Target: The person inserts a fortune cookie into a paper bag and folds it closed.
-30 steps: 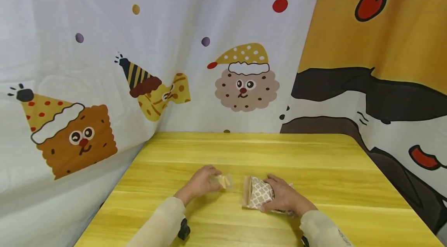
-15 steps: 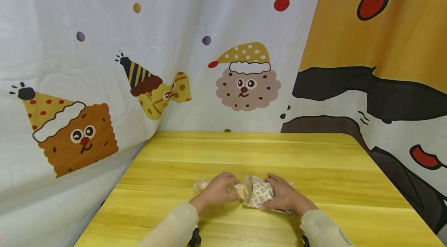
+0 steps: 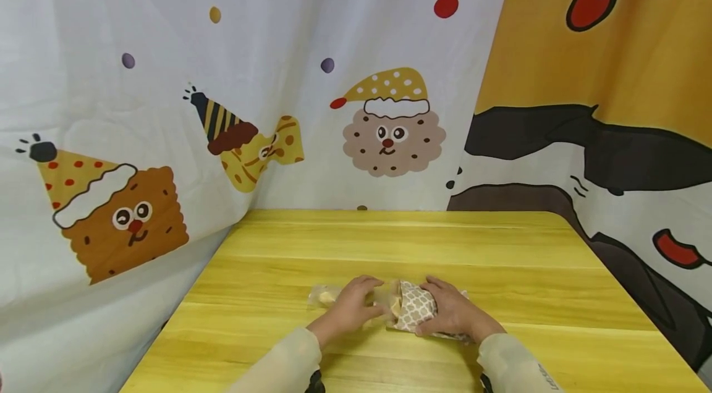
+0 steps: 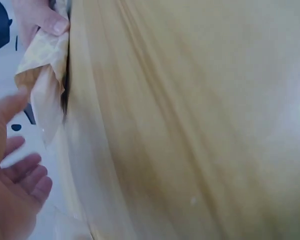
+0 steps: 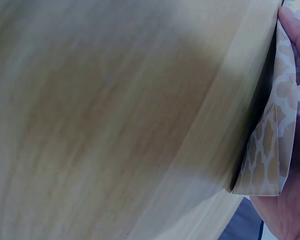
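Observation:
My right hand (image 3: 453,312) grips a paper bag (image 3: 416,306) with a brown-and-white lattice print, lying on the table with its mouth to the left. A clear plastic packet (image 4: 47,102) with something pale yellow in it sticks out of the bag's mouth. My left hand (image 3: 349,308) is just left of that mouth, thumb and fingers apart, with nothing held between them. In the left wrist view its fingers are loosely bent and the thumb tip is near the packet. A second clear packet (image 3: 324,296) lies behind the left hand, partly hidden by it.
The yellow wood-grain table (image 3: 389,245) reaches back to a white curtain (image 3: 300,22) with cartoon prints. At the right hangs a yellow, black and white printed part of the cloth (image 3: 584,84). Dark wrist straps (image 3: 316,380) sit by the sleeves.
My left hand has carried a packet rightward to the bag's mouth, where it now sits partly inside, and the fingers have let go. The right hand has kept its grip on the bag.

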The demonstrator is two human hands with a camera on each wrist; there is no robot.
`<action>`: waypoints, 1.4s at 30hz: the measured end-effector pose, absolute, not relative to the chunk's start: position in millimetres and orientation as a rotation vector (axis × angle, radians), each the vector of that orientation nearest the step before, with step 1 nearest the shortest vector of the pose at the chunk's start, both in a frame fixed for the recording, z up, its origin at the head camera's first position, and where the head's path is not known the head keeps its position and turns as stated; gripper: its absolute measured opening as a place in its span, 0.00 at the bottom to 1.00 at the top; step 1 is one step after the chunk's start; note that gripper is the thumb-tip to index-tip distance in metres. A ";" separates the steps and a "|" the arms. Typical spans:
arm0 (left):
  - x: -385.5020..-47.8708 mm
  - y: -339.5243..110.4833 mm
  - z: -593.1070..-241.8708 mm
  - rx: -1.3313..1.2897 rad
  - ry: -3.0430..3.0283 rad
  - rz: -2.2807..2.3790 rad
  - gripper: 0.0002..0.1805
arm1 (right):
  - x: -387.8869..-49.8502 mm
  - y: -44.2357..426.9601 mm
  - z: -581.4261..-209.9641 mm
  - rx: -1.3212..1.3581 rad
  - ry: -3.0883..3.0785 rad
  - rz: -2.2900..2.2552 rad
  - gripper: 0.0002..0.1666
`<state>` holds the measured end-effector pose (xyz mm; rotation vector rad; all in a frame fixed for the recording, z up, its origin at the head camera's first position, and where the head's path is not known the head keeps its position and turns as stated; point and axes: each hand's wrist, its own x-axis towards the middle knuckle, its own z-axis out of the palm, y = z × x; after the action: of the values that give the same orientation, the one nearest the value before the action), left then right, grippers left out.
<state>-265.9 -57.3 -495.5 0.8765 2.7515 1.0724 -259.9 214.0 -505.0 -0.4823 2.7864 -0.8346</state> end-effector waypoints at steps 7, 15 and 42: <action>-258.9 -57.9 -496.4 0.696 2.684 1.361 0.26 | -258.2 214.8 -502.7 -0.507 2.783 -0.846 0.62; -255.8 -42.3 -500.0 0.553 2.509 1.645 0.19 | -258.8 213.7 -503.3 -0.511 2.790 -0.840 0.62; -248.0 -2.2 -505.1 0.197 2.191 2.013 0.09 | -259.6 214.0 -503.8 -0.517 2.783 -0.814 0.64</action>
<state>-248.0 -2.2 -505.1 0.1972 2.1911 2.0126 -259.6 214.0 -503.8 -0.5170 2.7828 -0.8137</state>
